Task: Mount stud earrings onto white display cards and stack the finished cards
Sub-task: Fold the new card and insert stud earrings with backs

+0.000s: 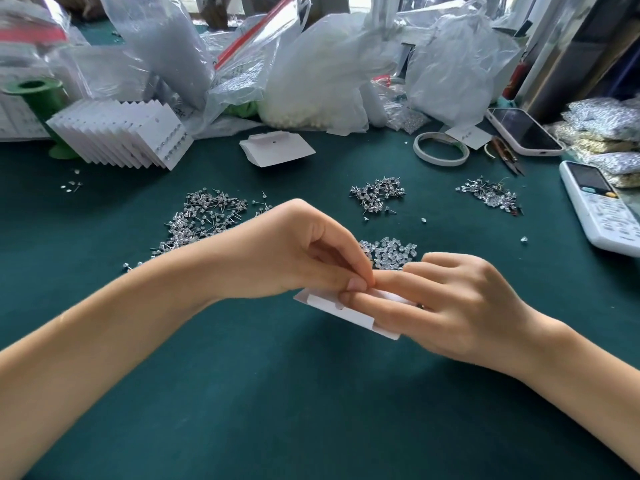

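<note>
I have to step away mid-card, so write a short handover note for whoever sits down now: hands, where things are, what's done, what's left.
Left hand: pinches at the top edge of the white card; whether a stud is in the fingers cannot be seen.
Right hand: holds the same card, fingers over and under it.
Loose studs lie in piles on the green table; clear backs lie just behind the hands.
Done: the fanned stack of finished cards, far left.
Left: finish this card, then the blank cards at centre back.
</note>
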The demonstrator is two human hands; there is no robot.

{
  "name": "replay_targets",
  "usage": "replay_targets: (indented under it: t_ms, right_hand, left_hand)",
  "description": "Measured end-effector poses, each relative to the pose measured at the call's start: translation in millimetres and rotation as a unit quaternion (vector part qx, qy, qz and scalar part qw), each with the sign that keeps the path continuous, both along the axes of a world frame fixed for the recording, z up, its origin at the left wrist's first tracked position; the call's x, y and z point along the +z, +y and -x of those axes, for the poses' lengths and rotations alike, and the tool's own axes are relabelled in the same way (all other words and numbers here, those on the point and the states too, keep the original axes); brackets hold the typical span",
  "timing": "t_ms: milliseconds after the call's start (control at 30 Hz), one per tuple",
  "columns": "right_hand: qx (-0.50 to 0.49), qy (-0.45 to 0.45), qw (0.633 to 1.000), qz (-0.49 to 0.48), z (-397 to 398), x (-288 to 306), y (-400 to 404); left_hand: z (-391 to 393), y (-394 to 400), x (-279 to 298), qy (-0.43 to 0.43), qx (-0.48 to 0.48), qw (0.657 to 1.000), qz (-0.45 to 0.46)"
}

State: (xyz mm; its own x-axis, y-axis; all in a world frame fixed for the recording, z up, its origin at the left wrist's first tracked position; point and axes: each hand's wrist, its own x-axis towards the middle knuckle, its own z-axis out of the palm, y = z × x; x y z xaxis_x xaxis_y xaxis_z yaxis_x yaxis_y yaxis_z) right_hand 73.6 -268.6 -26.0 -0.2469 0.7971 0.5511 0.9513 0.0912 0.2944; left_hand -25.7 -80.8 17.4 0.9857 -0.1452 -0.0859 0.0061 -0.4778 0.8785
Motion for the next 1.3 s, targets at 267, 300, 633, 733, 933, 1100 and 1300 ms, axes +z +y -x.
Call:
replay_targets:
  t_ms: [267,300,633,733,933,1100,1300]
  right_hand:
    - [-0.008,0.017,1.000,0.008,0.4,1.1,0.1]
    - [-0.008,0.020,1.000,0.011,0.5,0.8,0.0]
    - [-0.014,0.036,0.999,-0.003,2.3,-3.1,0.7]
    - [-0.023,0.036,0.999,-0.012,3.4,-3.4,0.3]
    - [-0.027,0.013,0.999,-0.033,4.1,-6.8,0.4]
    - [-0.020,0.008,0.998,-0.051,3.4,-9.7,0.3]
    - [-0.021,0.010,0.998,-0.055,4.3,-9.4,0.2]
  left_hand:
    - [1.3,-1.6,1.8,-0.023,0.028,0.999,0.003]
    - [1.4,-2.3,1.9,-0.028,0.028,0.999,-0.001]
    - [0.7,-6.4,-2.0,-0.070,0.024,0.997,-0.016]
    - [0.5,-6.5,-4.1,-0.072,0.022,0.997,-0.014]
    - [-0.4,-5.2,-4.7,-0.065,0.005,0.998,-0.016]
    - [-1.5,-3.1,-4.7,-0.054,-0.010,0.998,-0.003]
    - [-2.1,-2.7,-5.1,-0.058,-0.017,0.998,0.005]
